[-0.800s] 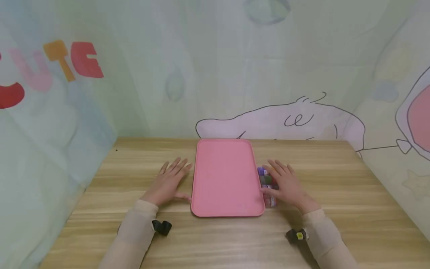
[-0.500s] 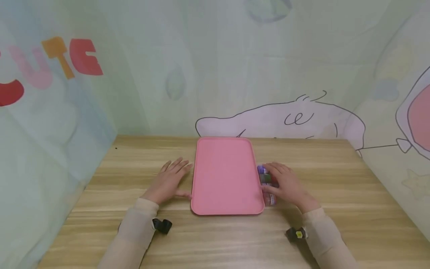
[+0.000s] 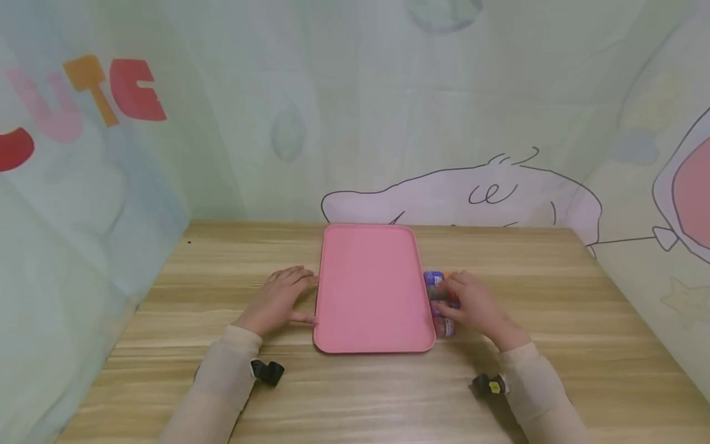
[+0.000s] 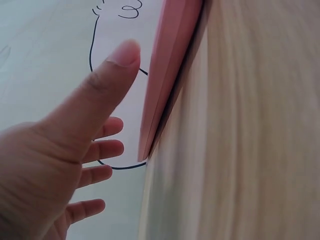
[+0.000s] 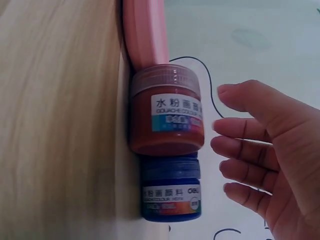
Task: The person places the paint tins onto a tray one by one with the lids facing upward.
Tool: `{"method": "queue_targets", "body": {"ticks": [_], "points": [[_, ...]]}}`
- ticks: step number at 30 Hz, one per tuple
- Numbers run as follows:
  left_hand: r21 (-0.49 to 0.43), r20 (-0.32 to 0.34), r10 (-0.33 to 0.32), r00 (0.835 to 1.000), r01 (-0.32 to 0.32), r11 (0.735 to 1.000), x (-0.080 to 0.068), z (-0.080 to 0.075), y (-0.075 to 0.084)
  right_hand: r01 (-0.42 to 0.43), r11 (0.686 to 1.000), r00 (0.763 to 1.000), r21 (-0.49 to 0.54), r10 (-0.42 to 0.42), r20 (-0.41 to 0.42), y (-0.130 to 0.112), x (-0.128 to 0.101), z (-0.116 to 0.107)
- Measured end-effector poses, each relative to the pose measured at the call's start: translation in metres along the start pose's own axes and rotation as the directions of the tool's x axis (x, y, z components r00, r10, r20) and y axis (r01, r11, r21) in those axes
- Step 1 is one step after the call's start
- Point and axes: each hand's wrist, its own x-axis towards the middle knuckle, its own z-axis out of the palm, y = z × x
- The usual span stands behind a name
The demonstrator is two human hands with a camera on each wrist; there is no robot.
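Note:
A pink tray (image 3: pixel 370 290) lies bare in the middle of the wooden table (image 3: pixel 554 296). Small paint jars stand in a row against its right edge: a purple one (image 3: pixel 433 277), a green one (image 3: pixel 438 295) and a red one (image 3: pixel 445 327). My right hand (image 3: pixel 471 303) hovers over this row with its fingers bent. In the right wrist view the red jar (image 5: pixel 167 112) and a blue jar (image 5: pixel 170 192) sit beside the tray (image 5: pixel 145 35), and the right hand (image 5: pixel 265 155) stays a gap away from them. My left hand (image 3: pixel 280 297) rests on the table by the tray's left edge, holding nothing. Its thumb (image 4: pixel 95 95) points along the tray (image 4: pixel 170 60).
Printed curtain walls close the table in on the left (image 3: pixel 83 216), back (image 3: pixel 388 123) and right (image 3: pixel 654 185). A black wrist device sits on each sleeve, left (image 3: pixel 267 373) and right (image 3: pixel 490 386). Bare wood lies in front of the tray and to both far sides.
The right hand's fingers have bent from flat and drawn back a little over the jars. The left hand's fingers have curled slightly. Tray and jars have stayed put.

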Motion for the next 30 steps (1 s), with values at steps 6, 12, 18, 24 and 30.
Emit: {"method": "queue_targets", "body": {"ticks": [6,12,18,24,30], "points": [[-0.010,0.031,-0.022,0.999,0.023,1.000,0.001,0.001,0.001,-0.015,1.000,0.997,-0.010,0.016,0.081,-0.006,-0.004,-0.008],[-0.015,0.054,-0.028,0.998,0.029,0.999,0.003,0.002,0.003,-0.016,1.000,0.990,-0.007,0.017,0.137,-0.012,-0.009,-0.014],[-0.017,0.053,-0.019,0.998,0.020,1.000,0.004,0.004,0.002,0.035,0.999,0.992,-0.033,-0.031,0.120,-0.016,-0.013,-0.014],[-0.027,0.060,-0.027,0.998,0.029,0.999,0.004,0.006,0.001,0.067,0.994,0.991,-0.084,-0.056,0.121,-0.018,-0.015,-0.010],[-0.048,0.073,-0.034,0.997,0.038,0.998,0.004,0.007,-0.001,0.077,0.983,0.989,-0.169,-0.053,0.139,-0.021,-0.018,-0.004]]}}
